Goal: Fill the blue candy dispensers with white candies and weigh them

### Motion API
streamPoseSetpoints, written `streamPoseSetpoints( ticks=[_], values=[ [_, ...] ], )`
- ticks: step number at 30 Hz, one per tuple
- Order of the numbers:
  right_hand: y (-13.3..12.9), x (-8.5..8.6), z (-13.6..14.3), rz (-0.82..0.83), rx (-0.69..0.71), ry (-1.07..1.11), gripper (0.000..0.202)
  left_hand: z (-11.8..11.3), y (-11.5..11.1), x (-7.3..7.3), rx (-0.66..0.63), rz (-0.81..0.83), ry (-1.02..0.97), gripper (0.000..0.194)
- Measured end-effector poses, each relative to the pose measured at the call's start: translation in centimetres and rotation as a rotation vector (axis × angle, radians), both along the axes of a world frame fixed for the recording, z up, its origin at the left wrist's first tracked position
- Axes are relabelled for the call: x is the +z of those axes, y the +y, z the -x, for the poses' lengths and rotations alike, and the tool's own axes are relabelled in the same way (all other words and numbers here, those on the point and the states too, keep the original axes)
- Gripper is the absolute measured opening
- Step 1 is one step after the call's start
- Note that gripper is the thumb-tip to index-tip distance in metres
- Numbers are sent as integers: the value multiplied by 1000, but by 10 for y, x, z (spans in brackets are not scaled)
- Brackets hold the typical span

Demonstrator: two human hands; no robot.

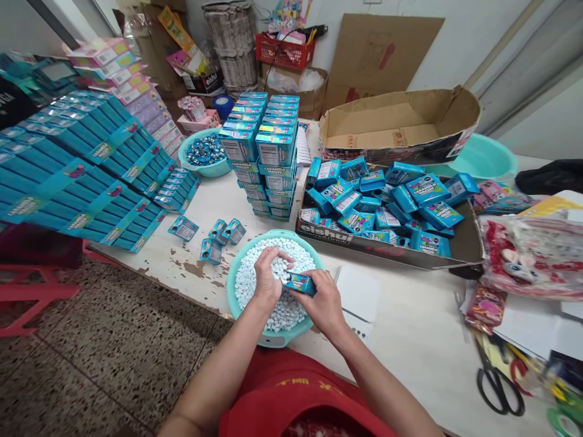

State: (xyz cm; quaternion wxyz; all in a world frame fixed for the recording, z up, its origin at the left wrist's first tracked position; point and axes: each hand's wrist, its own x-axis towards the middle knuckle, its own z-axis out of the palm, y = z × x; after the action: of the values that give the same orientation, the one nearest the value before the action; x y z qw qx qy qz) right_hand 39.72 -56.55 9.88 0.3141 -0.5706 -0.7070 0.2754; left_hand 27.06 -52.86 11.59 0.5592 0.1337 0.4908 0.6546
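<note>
A round turquoise basin [234, 297] full of small white candies [248, 267] sits at the table's front edge. My left hand [269, 276] is cupped over the basin with a heap of these candies in its curled fingers. In my right hand [322, 298] is a small blue candy box [300, 283], tilted on its side, its end against the candies at my left palm. Several more small blue boxes [218, 232] stand on the table just left of the basin. Behind the basin rises a stack of blue display packs [268, 158].
A cardboard tray [355, 246] of loose blue boxes lies behind to the right. Packed blue cartons [91, 164] fill the left side. A bowl [218, 169] of shiny blue pieces stands behind. Scissors [500, 385] and a white scale-like device [357, 294] are on the right.
</note>
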Motion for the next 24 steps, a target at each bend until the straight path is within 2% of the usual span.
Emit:
streamPoseSetpoints(
  ticks=[13,18,24],
  values=[
    [7,4,-2,35,0,47,25,-6,3,0,-41,-24,142,24],
    [8,9,-2,18,26,53,22,-7,4,6,-21,-10,173,23],
    [10,11,-2,20,27,36,28,-7,7,10,-12,-55,194,20]
  ],
)
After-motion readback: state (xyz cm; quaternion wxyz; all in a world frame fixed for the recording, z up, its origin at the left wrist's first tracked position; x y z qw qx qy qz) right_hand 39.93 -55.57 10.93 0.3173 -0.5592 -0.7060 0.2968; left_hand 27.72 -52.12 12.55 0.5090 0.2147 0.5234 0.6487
